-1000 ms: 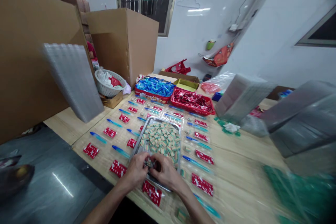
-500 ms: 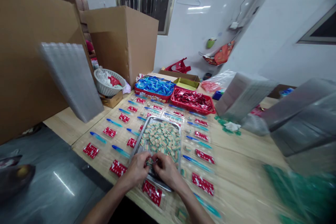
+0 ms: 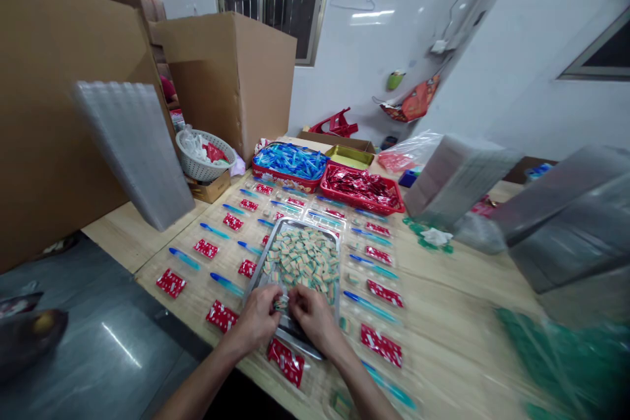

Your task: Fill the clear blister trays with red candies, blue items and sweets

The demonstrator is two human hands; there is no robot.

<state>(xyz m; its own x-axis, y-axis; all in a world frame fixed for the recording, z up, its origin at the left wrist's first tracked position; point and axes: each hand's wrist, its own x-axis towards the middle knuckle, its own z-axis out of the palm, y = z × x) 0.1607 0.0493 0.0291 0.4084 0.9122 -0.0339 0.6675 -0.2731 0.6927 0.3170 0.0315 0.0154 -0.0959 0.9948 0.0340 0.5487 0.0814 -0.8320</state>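
Over the near end of a metal tray (image 3: 338, 275) full of small beige-and-green blocks (image 3: 302, 256), my two hands are close together. My left hand (image 3: 262, 316) is closed in a pinch on some of the small blocks, which show at its fingertips. My right hand (image 3: 315, 320) has its fingers curled together just beside it; whatever they hold, if anything, is hidden. Around the tray lie clear plastic trays with blue pens (image 3: 226, 283) and red spotted packets (image 3: 221, 316). Small blocks (image 3: 345, 324) also sit in some of those at the right.
Behind stand a tin of blue pens (image 3: 290, 161) and a red basket (image 3: 401, 207) of red packets. Stacks of clear plastic trays rise at left (image 3: 140, 157) and right (image 3: 455, 177). A white basket (image 3: 197, 167) and large cardboard boxes (image 3: 266, 79) stand at back left.
My right hand has shifted slightly right, away from my left fingertips. The blocks at my left fingertips show more. The rest looks unchanged.
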